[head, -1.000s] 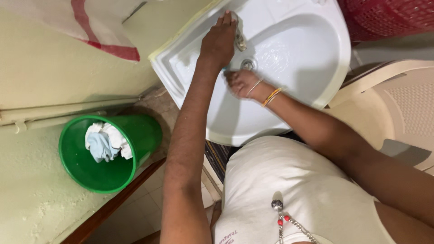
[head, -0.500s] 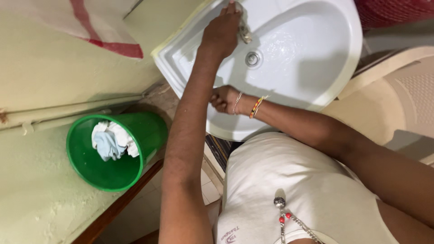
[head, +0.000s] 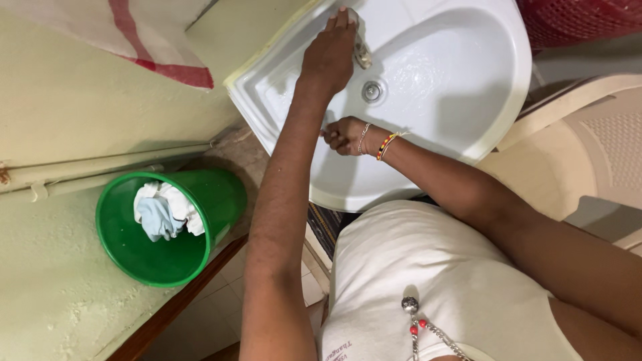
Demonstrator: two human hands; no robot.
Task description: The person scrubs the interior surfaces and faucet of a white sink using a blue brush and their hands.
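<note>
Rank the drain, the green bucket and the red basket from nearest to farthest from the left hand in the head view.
Measured from the left hand, which rests on the tap:
1. Drain: just below the hand, in the white sink.
2. Red basket: top right corner, beyond the sink's rim.
3. Green bucket: lower left on the floor, with cloth inside.

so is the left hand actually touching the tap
Touching. The head view shows the left hand resting on top of the tap at the back of the white sink, fingers covering its upper part.
</note>
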